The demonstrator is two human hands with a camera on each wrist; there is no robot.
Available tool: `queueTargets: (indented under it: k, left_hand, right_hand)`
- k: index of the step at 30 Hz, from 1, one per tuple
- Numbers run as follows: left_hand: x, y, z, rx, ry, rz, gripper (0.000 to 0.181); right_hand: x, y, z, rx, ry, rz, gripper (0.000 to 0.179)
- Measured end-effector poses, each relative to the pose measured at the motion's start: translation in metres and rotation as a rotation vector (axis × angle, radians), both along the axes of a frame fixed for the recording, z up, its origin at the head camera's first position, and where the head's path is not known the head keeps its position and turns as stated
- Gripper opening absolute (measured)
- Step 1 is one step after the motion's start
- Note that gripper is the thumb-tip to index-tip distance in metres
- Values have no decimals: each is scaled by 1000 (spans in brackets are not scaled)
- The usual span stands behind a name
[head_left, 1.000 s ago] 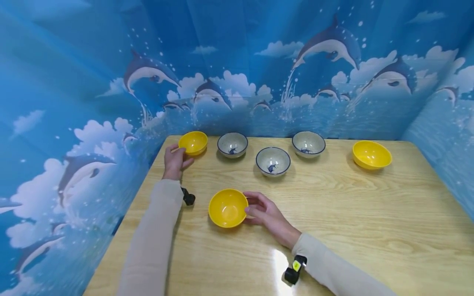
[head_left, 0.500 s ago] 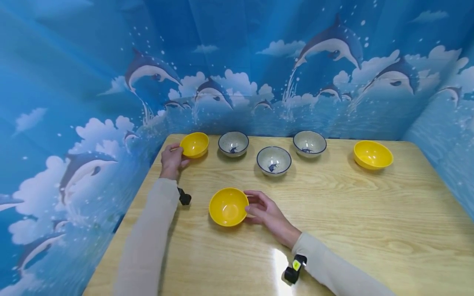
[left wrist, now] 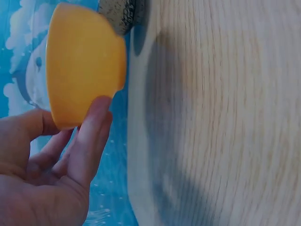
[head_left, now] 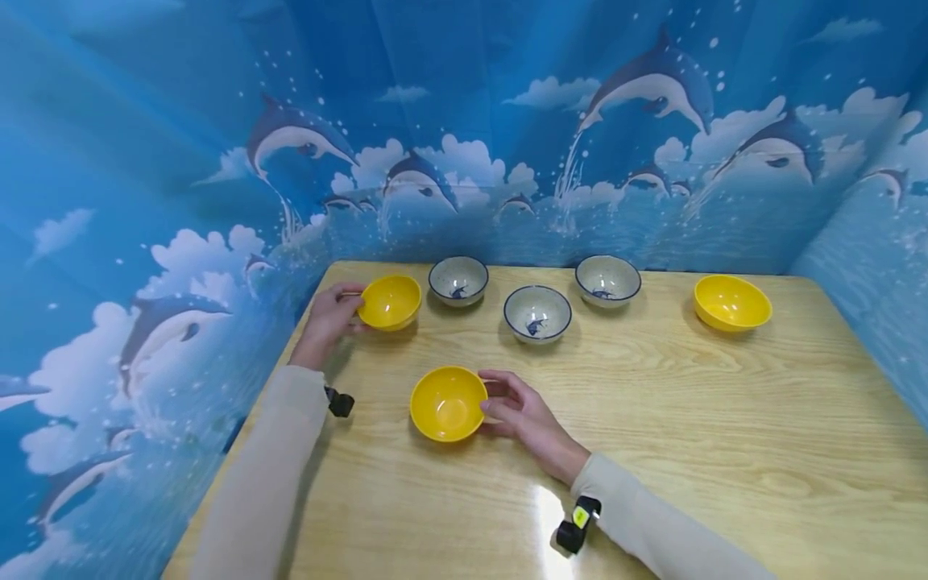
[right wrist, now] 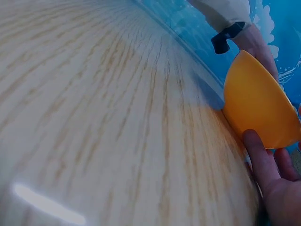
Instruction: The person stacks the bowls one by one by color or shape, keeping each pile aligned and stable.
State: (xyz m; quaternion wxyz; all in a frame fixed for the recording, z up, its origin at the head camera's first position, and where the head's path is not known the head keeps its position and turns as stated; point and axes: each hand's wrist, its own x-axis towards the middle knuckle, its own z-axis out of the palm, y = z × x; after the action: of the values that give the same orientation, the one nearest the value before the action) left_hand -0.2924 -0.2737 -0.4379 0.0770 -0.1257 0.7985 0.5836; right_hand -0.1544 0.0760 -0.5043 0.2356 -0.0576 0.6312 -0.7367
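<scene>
My left hand (head_left: 329,321) pinches the left side of a yellow bowl (head_left: 391,304) near the table's back left corner. In the left wrist view this bowl (left wrist: 84,66) is raised above the wood, thumb on its outer wall and fingers by the rim. Farther forward, a second yellow bowl (head_left: 448,405) stands upright on the table. My right hand (head_left: 524,419) grips that bowl's right side, its thumb pressed to the outer wall (right wrist: 258,103) in the right wrist view.
Behind are three grey bowls with blue rims: one at left (head_left: 458,282), one in the middle (head_left: 537,315), one at right (head_left: 607,282). Another yellow bowl (head_left: 732,304) stands at the far right. A blue dolphin-print curtain (head_left: 464,121) borders the wooden table (head_left: 689,419).
My left hand has taken hold of the back left yellow bowl, lifted it and brought it slightly right and toward me. The right hand and its bowl have stayed put.
</scene>
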Motion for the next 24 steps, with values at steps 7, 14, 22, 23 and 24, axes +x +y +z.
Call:
queueTargets:
  k: [7, 14, 22, 23, 24]
  left_hand:
    - [15, 2, 9, -74, 21, -154, 44]
    - [27, 12, 21, -157, 4, -271, 42]
    - [39, 26, 31, -205, 5, -365, 39]
    - [41, 28, 31, -208, 2, -378, 38]
    - [43, 29, 31, -213, -2, -389, 37]
  right_hand:
    - [-1, 0, 0, -6, 3, -6, 61]
    - [-2, 1, 0, 6, 11, 5, 61]
    - [-2, 2, 1, 1, 21, 10, 60]
    - [-2, 1, 0, -2, 17, 14, 60]
    - [-1, 1, -1, -3, 12, 17, 60]
